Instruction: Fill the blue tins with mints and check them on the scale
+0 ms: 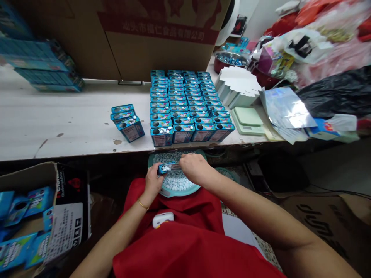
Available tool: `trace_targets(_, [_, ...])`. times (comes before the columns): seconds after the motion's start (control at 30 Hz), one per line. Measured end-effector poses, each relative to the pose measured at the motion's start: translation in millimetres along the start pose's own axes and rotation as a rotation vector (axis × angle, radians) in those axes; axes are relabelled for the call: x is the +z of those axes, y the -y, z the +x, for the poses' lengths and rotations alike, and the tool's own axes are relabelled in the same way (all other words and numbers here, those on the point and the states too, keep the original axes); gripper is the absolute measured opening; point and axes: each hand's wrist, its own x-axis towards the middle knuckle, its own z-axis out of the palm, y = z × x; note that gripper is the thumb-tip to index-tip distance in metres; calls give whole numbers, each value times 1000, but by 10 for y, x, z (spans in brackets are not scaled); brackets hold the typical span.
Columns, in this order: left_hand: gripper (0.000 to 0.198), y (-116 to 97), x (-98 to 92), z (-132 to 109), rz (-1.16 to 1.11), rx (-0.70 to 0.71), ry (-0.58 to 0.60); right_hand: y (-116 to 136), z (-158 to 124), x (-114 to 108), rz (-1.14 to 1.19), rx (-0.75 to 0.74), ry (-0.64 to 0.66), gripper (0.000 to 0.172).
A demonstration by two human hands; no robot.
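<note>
Left hand (153, 181) pinching a small blue box (165, 168) over a teal bowl of white candies (176, 181) on the lap, right hand (194, 166) fingers pressed together at the box's right end, rows of blue boxes (188, 104) reaching the table edge (72, 152) above, bare tabletop to the left

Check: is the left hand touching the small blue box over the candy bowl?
Touching. The head view shows the left hand gripping the small blue box in its fingers, above the candy bowl.
</note>
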Motion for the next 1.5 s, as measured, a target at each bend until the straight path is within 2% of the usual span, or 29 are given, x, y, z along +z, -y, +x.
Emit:
trace_targets(0.13, [34,-29,-120,-50,-74,2,-25,-120,-106,-44,33,41,-6,30])
trace_targets(0.27, [31,-142,-472,-12,-137,37,-127,-453,-293,86,105,128,-83,33])
trace_targets(0.37, [35,-239,-800,209,-114,58,-300,-666,-381,305,192,147,-163,34])
trace_targets(0.47, [41,-255,-1035,549,-110,60,-410,-736,-385,517,269,152,-188,36])
trace_targets(0.57, [42,-149,-1125,833,-134,59,-433,-693,-353,661,327,134,-159,38])
trace_targets(0.63, [47,-53,-1150,929,-115,28,-429,-657,-338,719,353,114,-140,38])
trace_targets(0.73, [79,0,-1248,990,55,19,-466,-648,-335,760,386,104,-118,39])
trace_targets(0.8, [103,-67,-1379,1063,258,83,-419,-666,-329,763,415,89,-112,39])
trace_targets(0.83, [111,-128,-1455,1126,361,114,-346,-675,-321,759,428,78,-111,40])
trace_targets(0.9, [120,-268,-1598,1304,517,137,-118,-683,-289,747,444,59,-111,40])
trace_targets(0.97, [126,-388,-1697,1510,613,102,138,-668,-246,737,449,55,-110,41])
trace_targets(1.03, [123,-446,-1736,1680,674,66,312,-639,-207,738,460,50,-111,41])
trace_targets(1.1, [113,-434,-1735,1779,718,71,343,-613,-185,753,481,42,-117,40])
trace_targets(1.17, [104,-370,-1724,1835,734,116,314,-599,-176,776,507,38,-122,39])
trace_targets(1.3, [97,-219,-1723,2068,702,223,316,-614,-154,828,559,61,-129,39])
trace_targets(1.4, [96,-182,-1697,2496,678,268,332,-660,-110,879,599,93,-147,38])
trace_targets(1.5, [100,-206,-1626,3073,684,250,366,-752,-79,972,656,132,-155,37])
